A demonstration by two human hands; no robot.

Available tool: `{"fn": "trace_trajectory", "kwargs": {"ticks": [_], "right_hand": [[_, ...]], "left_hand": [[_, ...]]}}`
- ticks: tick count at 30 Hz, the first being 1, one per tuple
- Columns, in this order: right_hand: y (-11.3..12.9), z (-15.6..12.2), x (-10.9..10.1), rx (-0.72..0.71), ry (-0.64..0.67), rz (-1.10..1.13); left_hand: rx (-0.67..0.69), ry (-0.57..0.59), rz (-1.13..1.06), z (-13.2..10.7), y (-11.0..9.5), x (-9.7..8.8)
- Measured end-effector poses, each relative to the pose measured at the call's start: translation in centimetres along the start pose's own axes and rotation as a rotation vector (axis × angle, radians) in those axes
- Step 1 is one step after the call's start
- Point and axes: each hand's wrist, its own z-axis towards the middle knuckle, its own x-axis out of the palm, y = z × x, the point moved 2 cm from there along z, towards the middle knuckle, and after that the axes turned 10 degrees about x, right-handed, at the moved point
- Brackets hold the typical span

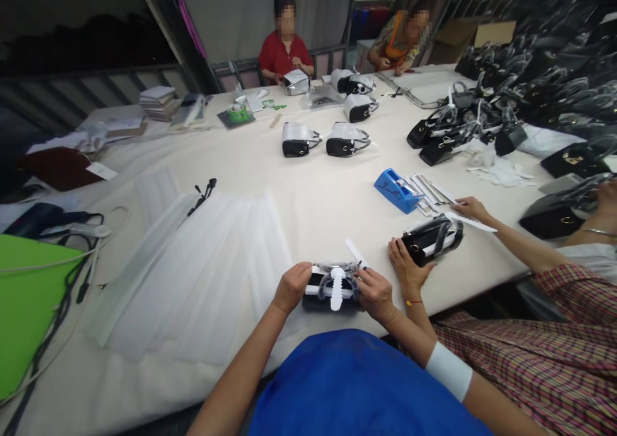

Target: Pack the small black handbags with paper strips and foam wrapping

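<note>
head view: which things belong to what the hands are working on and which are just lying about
In hand: left hand, right hand, small black bag, white strip across its handle.
Lying about: blue tape dispenser, foam sheets, green sheet, stack of papers.

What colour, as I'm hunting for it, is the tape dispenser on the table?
The tape dispenser is bright blue, clearest in the head view.

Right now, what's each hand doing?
Left hand: closed on the bag.
Right hand: closed on the same bag.
</note>
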Motion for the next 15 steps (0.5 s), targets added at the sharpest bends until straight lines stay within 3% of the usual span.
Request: {"fn": "trace_trajectory", "kwargs": {"ticks": [4, 9, 12, 15], "right_hand": [[-0.1, 1.2, 0.5, 0.115, 0.042, 0.019], [0.0, 2.6, 0.1, 0.163, 0.221, 0.170], [-0.1, 3.3, -1.5, 0.183, 0.386, 0.227], [0.2, 5.0, -4.1, 0.321, 0.348, 0.277]], "left_hand": [[-0.058, -0.019, -0.018, 1.5, 0.4, -0.5], [-0.046, 0.021, -0.026, 2.4, 1.3, -0.6], [-0.030, -0.036, -0.012, 1.7, 1.7, 0.0], [-0.016, -0.117, -0.001, 0.8, 1.6, 0.6]]}}
